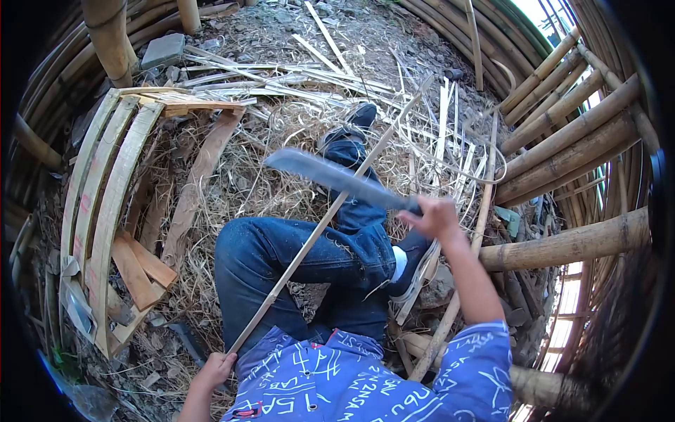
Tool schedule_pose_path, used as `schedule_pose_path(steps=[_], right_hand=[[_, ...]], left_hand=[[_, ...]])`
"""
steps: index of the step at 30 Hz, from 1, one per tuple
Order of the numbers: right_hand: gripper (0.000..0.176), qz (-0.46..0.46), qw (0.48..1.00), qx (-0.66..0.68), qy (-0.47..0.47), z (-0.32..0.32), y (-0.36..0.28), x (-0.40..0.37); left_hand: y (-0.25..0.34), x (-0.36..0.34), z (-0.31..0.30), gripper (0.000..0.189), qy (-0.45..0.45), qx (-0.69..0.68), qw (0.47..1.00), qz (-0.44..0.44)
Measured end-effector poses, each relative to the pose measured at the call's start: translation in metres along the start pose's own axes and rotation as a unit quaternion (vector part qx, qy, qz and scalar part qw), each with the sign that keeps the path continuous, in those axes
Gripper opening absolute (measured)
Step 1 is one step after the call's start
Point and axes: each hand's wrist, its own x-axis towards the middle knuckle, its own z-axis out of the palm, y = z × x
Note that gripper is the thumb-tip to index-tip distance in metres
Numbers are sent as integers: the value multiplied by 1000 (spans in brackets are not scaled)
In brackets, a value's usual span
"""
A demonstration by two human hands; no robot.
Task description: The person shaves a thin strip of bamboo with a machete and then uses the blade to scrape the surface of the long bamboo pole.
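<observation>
Sitting low among the litter, the person has a long thin pale bamboo strip [323, 221] running from the lower left of the frame up across the knee toward the upper right. The left hand [214, 369] is closed round its near end at the bottom edge. The right hand [437, 216] is clamped on the handle of a broad grey steel machete [330, 177], right of centre. The blade reaches left and lies across the strip about midway along it; whether the edge touches the strip I cannot tell.

I would judge the strip light and springy: stiff along its length, quick to whip or bend at the free tip, with splintery edges. A hold close to one end, as here, looks sound. The machete looks heavy toward the blade and sharp, so only the handle is fit to grip.

Blue-jeaned legs [260, 260] lie under both, one dark shoe [358, 116] stretched out on the floor of dry shavings [246, 176]. Curved split bamboo slats [105, 204] lie at the left, thick round bamboo poles [569, 246] at the right
</observation>
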Motion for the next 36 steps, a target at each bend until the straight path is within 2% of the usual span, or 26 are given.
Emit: schedule_pose_path(steps=[1, 3, 5, 6, 7, 10, 11, 13, 14, 15, 17, 18, 22, 23, 25, 26, 27, 29, 30, 32, 35, 36], right_hand=[[65, -3, 999, -12, 45, 5, 28, 12], [69, 224, 974, -25, 31, -9, 69, 40], [69, 240, 969, -50, 3, 3, 69, 39], [68, 248, 966, -76, -16, 5, 74, 53], [68, 247, 966, -77, -10, 4, 70, 58], [69, 324, 944, 58, -4, 7, 44, 53], [69, 327, 943, 60, -5, 11, 43, 53], [69, 327, 923, 205, 7, 20, 42, 49], [67, 306, 922, 232, 53, 35, 44, 49], [67, 307, 922, 231, 53, 42, 49, 45], [63, 359, 815, 455, 33, 36, 26, 45], [62, 349, 795, 493, 51, 35, 17, 44], [59, 359, 782, 505, 66, 43, 13, 37], [59, 358, 783, 505, 67, 41, 11, 34], [61, 333, 826, 453, 43, 38, 8, 24], [63, 318, 887, 331, 39, 44, 7, 21], [63, 319, 888, 330, 40, 46, 5, 13], [64, 217, 965, 147, -6, 28, -24, 3], [64, 216, 965, 146, -7, 23, -32, -2], [63, 120, 989, 65, -54, 17, -45, -9], [62, 60, 995, 51, -62, 13, -43, -15], [61, 30, 999, 17, -31, 9, -38, -15]], left_hand=[[7, 0, -4, 51, -9, -7, 1000, -24], [33, 4, -25, 52, -28, -1, 998, -50], [75, 20, -37, 52, -17, -78, 995, -56], [57, 23, -25, 51, 38, -46, 998, -17], [62, 27, -32, 51, 43, -44, 998, -12], [85, 20, -40, 49, -4, -61, 997, -45], [90, 20, -41, 49, 9, -70, 997, -41], [89, 17, -45, 48, 16, -74, 996, -39], [85, 18, -43, 47, 9, -62, 997, -42], [80, 19, -40, 47, 3, -52, 998, -45], [66, 21, -33, 47, 0, -58, 997, -46], [61, 20, -30, 47, -6, -63, 997, -48], [67, 18, -33, 47, 2, -58, 997, -45], [67, 18, -33, 47, -4, -56, 997, -44], [69, 17, -35, 46, -12, -53, 998, -42], [73, 18, -35, 46, -10, -61, 997, -48], [75, 19, -35, 45, -8, -68, 996, -53], [61, 19, -30, 45, -12, -56, 998, -37], [53, 19, -26, 44, -14, -44, 999, -24], [42, 17, -22, 44, -18, -34, 999, -4], [50, 13, -27, 44, -12, -29, 1000, 3], [54, 14, -29, 43, -5, -35, 999, -7]])
